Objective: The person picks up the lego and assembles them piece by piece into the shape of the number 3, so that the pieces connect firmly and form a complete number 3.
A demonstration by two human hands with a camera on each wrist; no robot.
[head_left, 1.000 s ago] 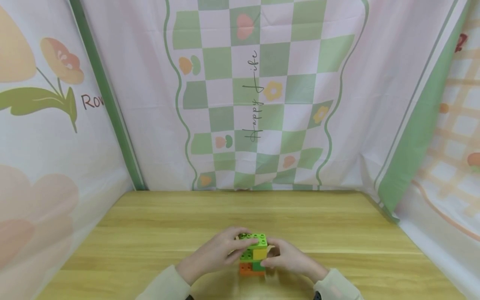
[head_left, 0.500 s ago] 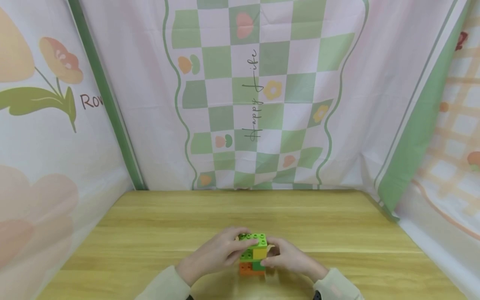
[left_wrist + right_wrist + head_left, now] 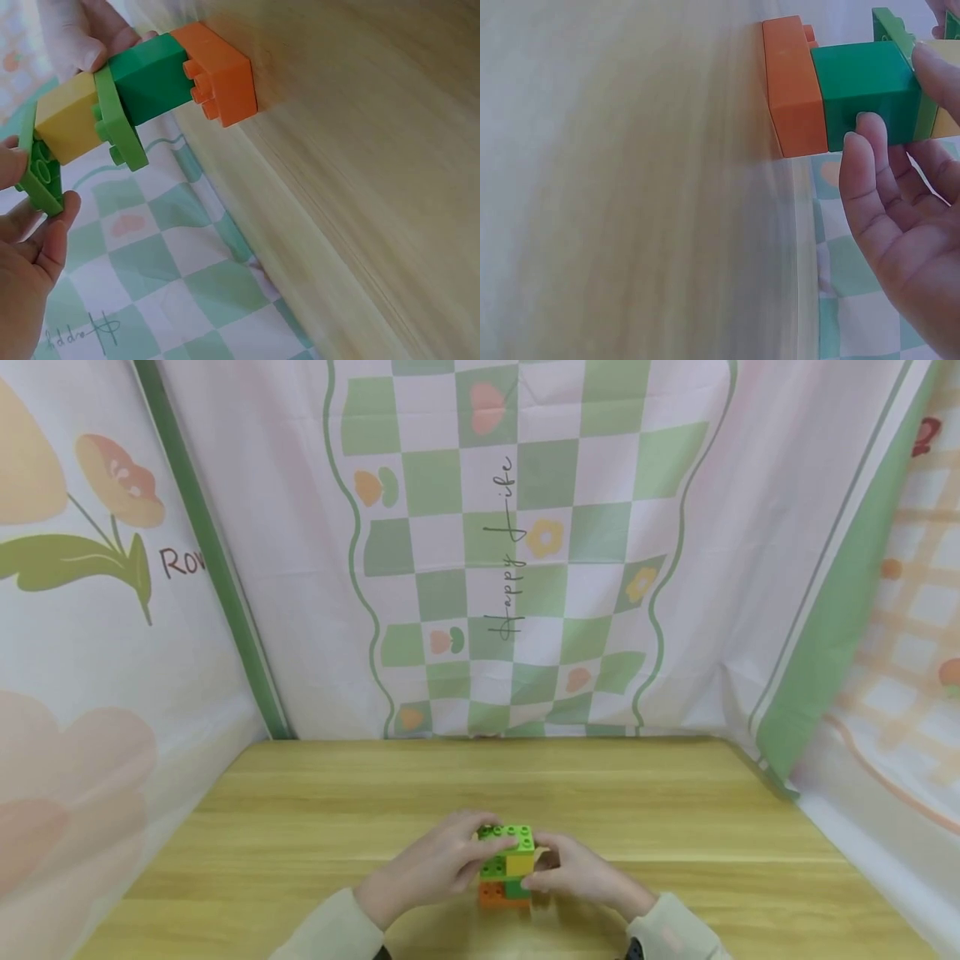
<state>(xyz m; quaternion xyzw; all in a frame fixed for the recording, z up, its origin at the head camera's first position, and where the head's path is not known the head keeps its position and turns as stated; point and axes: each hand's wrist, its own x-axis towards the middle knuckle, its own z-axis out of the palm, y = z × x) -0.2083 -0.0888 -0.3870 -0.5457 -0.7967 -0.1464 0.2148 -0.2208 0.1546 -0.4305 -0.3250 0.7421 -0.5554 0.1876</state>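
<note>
A tower of toy building bricks stands upright on the table. At its base, an orange brick [image 3: 229,79] carries a dark green block [image 3: 155,81]. Above these come a light green brick [image 3: 121,124], a yellow block [image 3: 69,114] and a light green top brick [image 3: 524,842]. My left hand [image 3: 438,864] pinches the top brick, whose hollow underside juts past the yellow block in the left wrist view. From the other side my right hand [image 3: 576,873] grips the tower, thumb by the lower light green brick and fingertips against the dark green block.
The wooden table [image 3: 337,793] extends around the tower on all sides. A green-and-white checked curtain [image 3: 491,543] hangs behind its far edge. Printed fabric walls [image 3: 97,652] close in the left and right sides.
</note>
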